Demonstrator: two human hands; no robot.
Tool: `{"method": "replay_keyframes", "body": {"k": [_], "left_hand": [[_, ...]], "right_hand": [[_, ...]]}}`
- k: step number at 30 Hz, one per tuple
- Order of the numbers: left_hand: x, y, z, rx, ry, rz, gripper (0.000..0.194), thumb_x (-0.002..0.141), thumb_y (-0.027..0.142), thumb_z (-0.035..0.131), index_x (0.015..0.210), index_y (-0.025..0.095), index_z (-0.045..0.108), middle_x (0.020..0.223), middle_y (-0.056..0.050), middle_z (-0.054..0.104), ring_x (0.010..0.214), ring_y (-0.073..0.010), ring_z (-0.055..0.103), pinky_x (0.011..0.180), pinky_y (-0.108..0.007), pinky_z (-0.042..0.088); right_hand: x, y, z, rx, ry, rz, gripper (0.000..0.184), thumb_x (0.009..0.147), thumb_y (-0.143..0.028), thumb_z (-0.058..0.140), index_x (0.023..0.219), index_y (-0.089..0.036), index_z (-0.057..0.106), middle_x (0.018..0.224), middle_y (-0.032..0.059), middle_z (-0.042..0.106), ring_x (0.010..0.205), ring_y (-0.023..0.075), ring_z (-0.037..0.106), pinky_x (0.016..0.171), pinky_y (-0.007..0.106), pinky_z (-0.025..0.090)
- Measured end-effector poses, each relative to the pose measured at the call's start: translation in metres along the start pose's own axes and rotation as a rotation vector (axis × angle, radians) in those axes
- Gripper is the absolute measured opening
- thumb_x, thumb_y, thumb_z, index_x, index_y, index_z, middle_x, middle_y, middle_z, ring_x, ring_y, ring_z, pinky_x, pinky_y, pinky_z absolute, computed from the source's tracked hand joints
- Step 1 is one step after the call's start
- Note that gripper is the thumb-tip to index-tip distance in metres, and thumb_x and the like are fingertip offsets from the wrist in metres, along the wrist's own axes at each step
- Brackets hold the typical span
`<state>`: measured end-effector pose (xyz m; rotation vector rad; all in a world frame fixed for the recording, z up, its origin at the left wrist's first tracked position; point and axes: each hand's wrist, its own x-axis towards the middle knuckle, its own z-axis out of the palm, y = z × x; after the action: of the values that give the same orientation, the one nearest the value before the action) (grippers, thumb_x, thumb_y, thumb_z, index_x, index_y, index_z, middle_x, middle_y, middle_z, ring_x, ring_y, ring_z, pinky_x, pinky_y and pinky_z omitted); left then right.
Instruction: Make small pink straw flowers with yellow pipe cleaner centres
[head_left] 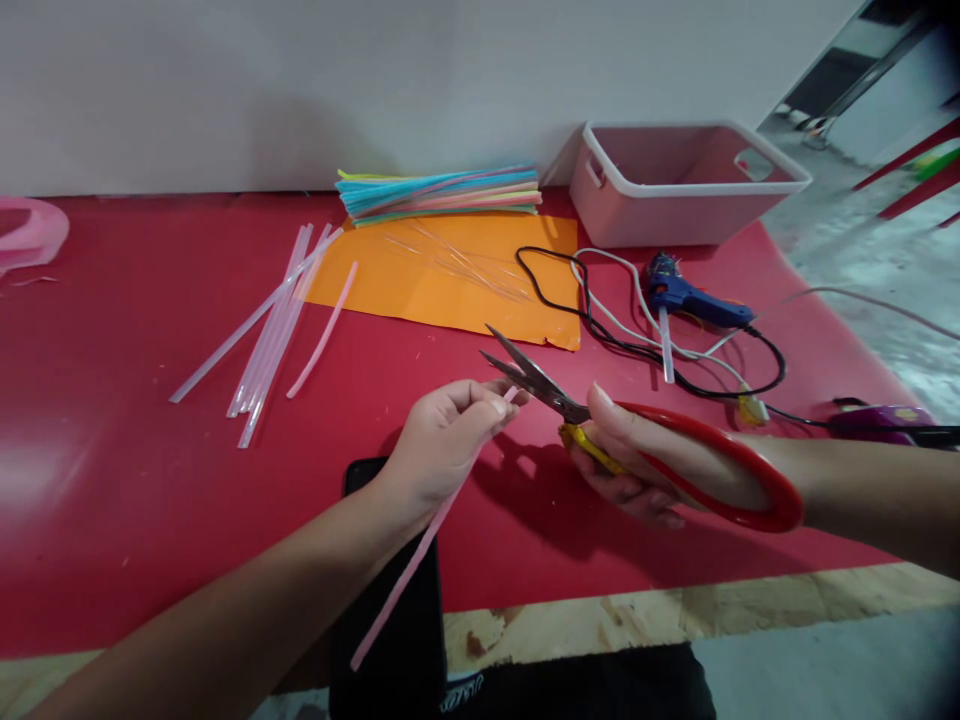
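My left hand pinches a pink pipe cleaner near its upper end, and the rest of it slants down over a black phone. In my right hand is a pair of scissors with one red and one yellow handle. Its blades are parted and meet the pipe cleaner's tip just beyond my left fingertips. Whether they have cut into it I cannot tell. A shorter pink pipe cleaner lies on the table, beside several clear glue sticks.
An orange sheet bears thin clear strands, with a bundle of coloured pipe cleaners behind it. At the right are a blue glue gun, tangled cords and a pink bin. A pink object sits far left on the red table.
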<state>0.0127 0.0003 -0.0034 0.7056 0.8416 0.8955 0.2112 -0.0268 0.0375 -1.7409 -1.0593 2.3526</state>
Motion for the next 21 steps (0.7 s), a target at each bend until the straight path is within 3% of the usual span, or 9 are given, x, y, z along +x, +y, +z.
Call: {"method": "replay_keyframes", "body": {"k": [4, 8, 13, 18, 21], "left_hand": [[-0.002, 0.005, 0.003, -0.103, -0.013, -0.061, 0.018, 0.068, 0.014, 0.068, 0.055, 0.014, 0.057, 0.087, -0.004, 0.069, 0.095, -0.0156, 0.066, 0.101, -0.034, 0.045], [-0.003, 0.010, 0.002, -0.239, -0.059, -0.137, 0.016, 0.069, 0.013, 0.067, 0.055, 0.014, 0.058, 0.087, -0.004, 0.068, 0.093, -0.0164, 0.065, 0.095, -0.035, 0.051], [0.001, 0.009, 0.000, -0.308, -0.038, -0.101, 0.014, 0.071, 0.015, 0.066, 0.058, 0.016, 0.060, 0.082, -0.001, 0.069, 0.091, -0.0144, 0.065, 0.098, -0.034, 0.049], [0.004, 0.009, 0.001, -0.306, 0.031, -0.084, 0.011, 0.071, 0.015, 0.065, 0.062, 0.016, 0.060, 0.105, -0.006, 0.071, 0.114, -0.0190, 0.060, 0.105, -0.036, 0.042], [0.002, 0.011, 0.000, -0.262, -0.027, -0.034, 0.013, 0.075, 0.016, 0.061, 0.062, 0.017, 0.058, 0.131, -0.006, 0.063, 0.133, -0.0223, 0.047, 0.110, -0.037, 0.036]], "right_hand": [[-0.007, -0.001, -0.007, -0.014, -0.150, -0.059, 0.081, 0.067, -0.095, 0.019, 0.083, -0.020, 0.044, 0.065, -0.0060, 0.034, 0.049, 0.0067, 0.028, 0.047, 0.023, 0.030], [-0.010, 0.000, -0.009, 0.025, -0.323, -0.093, 0.082, 0.070, -0.093, 0.012, 0.086, -0.019, 0.044, 0.068, -0.0053, 0.032, 0.052, 0.0076, 0.028, 0.049, 0.024, 0.029], [-0.011, 0.000, -0.008, 0.059, -0.425, -0.123, 0.084, 0.070, -0.092, 0.005, 0.087, -0.019, 0.043, 0.070, -0.0050, 0.033, 0.051, 0.0073, 0.026, 0.048, 0.024, 0.028], [-0.012, 0.005, -0.011, 0.074, -0.459, -0.180, 0.080, 0.074, -0.089, 0.006, 0.087, -0.020, 0.044, 0.070, -0.0043, 0.035, 0.052, 0.0087, 0.028, 0.049, 0.026, 0.030], [-0.013, 0.006, -0.012, 0.058, -0.357, -0.284, 0.077, 0.077, -0.087, 0.008, 0.086, -0.020, 0.045, 0.070, -0.0035, 0.036, 0.054, 0.0101, 0.030, 0.051, 0.027, 0.029]]}}
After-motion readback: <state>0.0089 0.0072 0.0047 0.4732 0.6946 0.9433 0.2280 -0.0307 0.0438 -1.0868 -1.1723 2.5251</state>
